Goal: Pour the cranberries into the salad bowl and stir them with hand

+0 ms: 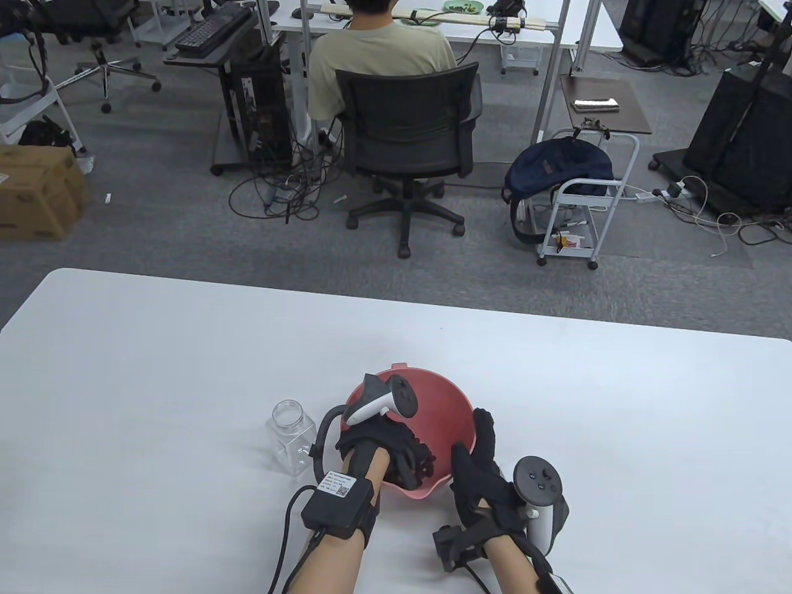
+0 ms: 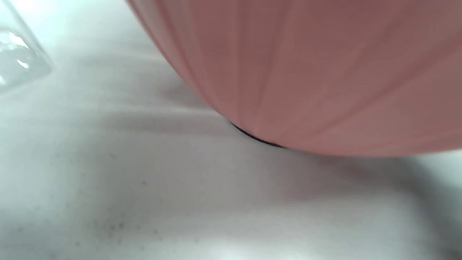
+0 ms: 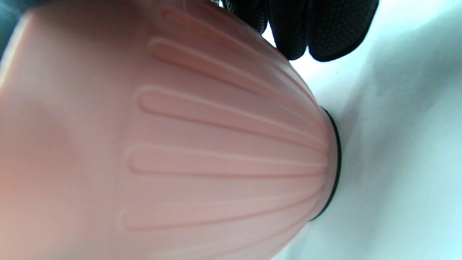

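Note:
The pink ribbed salad bowl [image 1: 440,408] stands on the white table near the front edge. My left hand [image 1: 409,463] reaches down into it from the near left, its gloved fingers loosely bent inside. They hide what lies in the bowl. My right hand [image 1: 476,442] cups the bowl's outer right wall, thumb at the near side and fingers up along the rim. The left wrist view is filled by the bowl's outer wall [image 2: 325,72]. In the right wrist view my fingertips [image 3: 317,32] lie against the ribbed wall [image 3: 180,144].
An empty clear plastic jar [image 1: 291,436] stands upright, without a lid, just left of the bowl; its corner [image 2: 18,54] shows in the left wrist view. Beyond the table [image 1: 185,371] a person sits in an office chair [image 1: 405,124].

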Tool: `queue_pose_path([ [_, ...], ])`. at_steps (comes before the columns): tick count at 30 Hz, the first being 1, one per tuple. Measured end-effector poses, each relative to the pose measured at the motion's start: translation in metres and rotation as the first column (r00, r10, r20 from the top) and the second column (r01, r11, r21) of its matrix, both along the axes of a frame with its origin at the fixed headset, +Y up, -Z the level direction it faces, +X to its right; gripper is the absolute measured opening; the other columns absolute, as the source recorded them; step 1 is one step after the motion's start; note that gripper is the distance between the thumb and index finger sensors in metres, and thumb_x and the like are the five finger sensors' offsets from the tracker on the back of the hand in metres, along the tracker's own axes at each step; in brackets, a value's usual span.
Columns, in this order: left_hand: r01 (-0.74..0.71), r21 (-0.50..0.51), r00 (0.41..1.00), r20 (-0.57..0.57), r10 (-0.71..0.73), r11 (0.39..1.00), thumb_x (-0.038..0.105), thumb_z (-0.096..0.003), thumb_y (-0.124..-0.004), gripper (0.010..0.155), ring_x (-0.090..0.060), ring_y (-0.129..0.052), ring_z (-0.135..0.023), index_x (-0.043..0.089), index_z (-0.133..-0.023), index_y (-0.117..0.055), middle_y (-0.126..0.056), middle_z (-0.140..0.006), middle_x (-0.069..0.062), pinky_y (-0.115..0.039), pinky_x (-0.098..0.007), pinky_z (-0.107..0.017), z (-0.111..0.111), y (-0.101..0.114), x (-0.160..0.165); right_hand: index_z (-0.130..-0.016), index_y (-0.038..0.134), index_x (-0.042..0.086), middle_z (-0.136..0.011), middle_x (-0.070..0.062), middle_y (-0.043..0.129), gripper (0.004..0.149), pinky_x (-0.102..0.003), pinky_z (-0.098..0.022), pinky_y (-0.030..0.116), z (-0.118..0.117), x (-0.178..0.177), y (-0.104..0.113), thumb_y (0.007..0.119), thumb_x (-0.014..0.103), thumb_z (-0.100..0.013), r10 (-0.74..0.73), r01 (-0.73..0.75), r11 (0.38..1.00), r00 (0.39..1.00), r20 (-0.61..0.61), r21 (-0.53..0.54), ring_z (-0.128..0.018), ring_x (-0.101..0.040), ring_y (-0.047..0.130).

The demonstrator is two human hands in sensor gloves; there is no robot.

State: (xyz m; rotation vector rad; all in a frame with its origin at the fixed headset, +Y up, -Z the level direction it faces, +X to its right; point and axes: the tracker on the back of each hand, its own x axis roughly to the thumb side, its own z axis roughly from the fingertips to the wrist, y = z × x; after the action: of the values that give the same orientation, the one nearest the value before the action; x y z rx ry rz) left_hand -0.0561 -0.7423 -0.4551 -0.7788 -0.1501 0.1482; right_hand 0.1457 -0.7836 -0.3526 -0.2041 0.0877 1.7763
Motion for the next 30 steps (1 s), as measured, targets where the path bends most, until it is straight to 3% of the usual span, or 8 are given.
queue_pose_path([
  [6,0.001,0.000,1.000,0.009,-0.001,1.000,0.079,-0.0528,-0.073,0.046,0.001,-0.110,-0.059,0.059,-0.091,-0.090,-0.108,-0.083,0.028,-0.095,-0.007,-0.040,-0.0004,-0.0011,0.0012,-0.102,0.020,0.057,-0.115,-0.017,0.048,0.069,-0.054,-0.060,0.074,-0.0015,0.0004,-0.0003,0.062,0.072,-0.049,-0.005,0.005,1.000,1.000,-0.007,-0.003,-0.094,-0.045,0.068],
  [8,-0.004,0.000,1.000,0.014,0.004,1.000,0.080,-0.0499,-0.075,0.046,0.001,-0.108,-0.074,0.063,-0.091,-0.089,-0.109,-0.083,0.032,-0.095,-0.015,-0.052,-0.0008,-0.0014,0.0015,-0.102,0.020,0.057,-0.115,-0.017,0.048,0.069,-0.054,-0.060,0.074,-0.0020,0.0004,-0.0003,0.062,0.072,-0.049,-0.005,0.005,1.000,1.000,-0.008,-0.003,-0.094,-0.045,0.068],
  [15,-0.064,-0.001,0.997,0.038,0.064,0.998,0.080,-0.0442,-0.079,0.050,0.002,-0.106,-0.084,0.070,-0.093,-0.084,-0.109,-0.089,0.042,-0.092,-0.023,-0.065,-0.0006,0.0000,0.0024,-0.102,0.019,0.057,-0.115,-0.017,0.048,0.069,-0.054,-0.060,0.073,-0.0026,0.0005,-0.0001,0.061,0.072,-0.049,-0.004,0.004,1.000,1.000,-0.009,-0.003,-0.094,-0.045,0.068],
  [19,-0.110,0.009,0.992,0.055,0.109,0.994,0.080,-0.0434,-0.079,0.051,0.004,-0.099,-0.096,0.074,-0.094,-0.080,-0.105,-0.092,0.049,-0.084,-0.034,-0.076,-0.0005,0.0018,0.0026,-0.102,0.019,0.056,-0.115,-0.017,0.048,0.069,-0.054,-0.060,0.074,-0.0028,0.0004,0.0000,0.061,0.072,-0.049,-0.002,0.002,1.000,1.000,-0.009,-0.002,-0.094,-0.045,0.068],
  [23,-0.148,0.023,0.987,0.068,0.146,0.989,0.080,-0.0439,-0.078,0.054,0.003,-0.081,-0.114,0.078,-0.097,-0.072,-0.091,-0.107,0.053,-0.076,-0.040,-0.082,-0.0006,0.0032,0.0027,-0.102,0.019,0.056,-0.115,-0.017,0.048,0.069,-0.054,-0.060,0.073,-0.0029,0.0002,0.0000,0.061,0.072,-0.049,-0.004,0.004,1.000,1.000,-0.010,-0.003,-0.094,-0.045,0.067],
  [30,-0.151,0.024,0.987,0.066,0.149,0.988,0.081,-0.0449,-0.077,0.056,-0.002,-0.048,-0.124,0.079,-0.100,-0.066,-0.056,-0.124,0.046,-0.065,-0.044,-0.087,0.0001,0.0041,0.0027,-0.102,0.019,0.056,-0.115,-0.017,0.048,0.069,-0.054,-0.060,0.073,-0.0031,0.0004,0.0000,0.062,0.072,-0.049,-0.005,0.005,1.000,1.000,-0.011,-0.003,-0.094,-0.045,0.068],
])
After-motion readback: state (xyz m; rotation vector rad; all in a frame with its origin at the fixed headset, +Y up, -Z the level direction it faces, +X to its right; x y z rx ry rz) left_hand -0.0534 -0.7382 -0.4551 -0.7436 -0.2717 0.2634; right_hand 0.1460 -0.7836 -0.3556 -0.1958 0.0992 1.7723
